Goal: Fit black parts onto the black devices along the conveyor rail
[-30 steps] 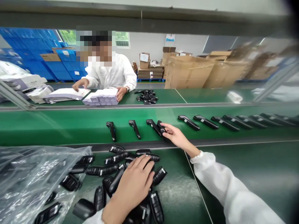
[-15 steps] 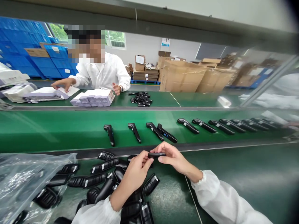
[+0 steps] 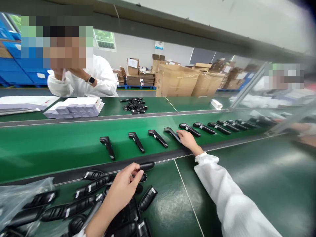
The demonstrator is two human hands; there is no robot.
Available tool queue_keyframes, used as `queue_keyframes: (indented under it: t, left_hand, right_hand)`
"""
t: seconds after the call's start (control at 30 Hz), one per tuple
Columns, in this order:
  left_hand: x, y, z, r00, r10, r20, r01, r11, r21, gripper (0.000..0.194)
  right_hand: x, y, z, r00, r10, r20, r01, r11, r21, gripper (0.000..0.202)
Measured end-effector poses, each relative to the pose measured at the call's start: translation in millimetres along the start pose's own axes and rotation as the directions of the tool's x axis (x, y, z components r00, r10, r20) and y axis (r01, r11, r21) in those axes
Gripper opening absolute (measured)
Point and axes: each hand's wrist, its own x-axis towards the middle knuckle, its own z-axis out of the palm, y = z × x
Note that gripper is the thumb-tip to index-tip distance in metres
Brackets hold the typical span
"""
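Note:
My left hand (image 3: 125, 184) is closed round a smooth black piece (image 3: 147, 165), which looks like a battery cover and juts out past the fingertips. Below that hand lies a heap of similar ribbed black pieces (image 3: 92, 186), some with small white labels. My right hand (image 3: 189, 141) reaches onto the green conveyor belt (image 3: 81, 144), its fingers closed on the lower end of a black angled handheld device (image 3: 171, 132). Another such device (image 3: 158, 138) lies just to the left.
More angled devices (image 3: 189, 129) lie in a row along the belt. A clear plastic bag (image 3: 27, 194) sits at front left. Across the belt, a co-worker in white (image 3: 98, 74) stands behind stacked white boxes (image 3: 76, 107) and a pile of black parts (image 3: 134, 106). A frame bar (image 3: 249, 85) slants at right.
My right hand has left the black piece and moved forward and right onto a device on the belt. That device now lies turned and apart from its neighbour. The co-worker's hands have risen.

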Motion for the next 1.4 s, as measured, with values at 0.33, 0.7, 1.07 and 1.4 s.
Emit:
queue_keyframes:
  t: [0.33,0.7,1.07,1.4]
  left_hand:
    - [6.2,-1.1,5.1,0.998,-0.019,0.067,0.026,0.995,-0.097,0.034]
    - [7.0,15.4,14.8,0.972,0.234,0.012,-0.224,0.910,0.349,0.038]
    - [3.2,-6.2,3.5,0.955,0.218,0.200,-0.295,0.674,0.677,0.036]
    - [7.1,-12.6,0.8,0.964,0.226,0.138,-0.264,0.855,0.446,0.033]
  right_hand:
    - [-16.6,-17.9,-15.6,0.990,-0.088,-0.113,0.073,0.989,-0.125,0.037]
    - [-65.7,-97.9,-19.8,0.941,-0.253,0.226,0.191,0.946,0.261,0.019]
    - [-30.7,-25.9,14.2,0.995,0.024,0.094,0.021,0.894,-0.447,0.040]
    - [-72.6,-83.5,-10.1,0.864,-0.489,0.117,0.502,0.849,-0.163,0.042]
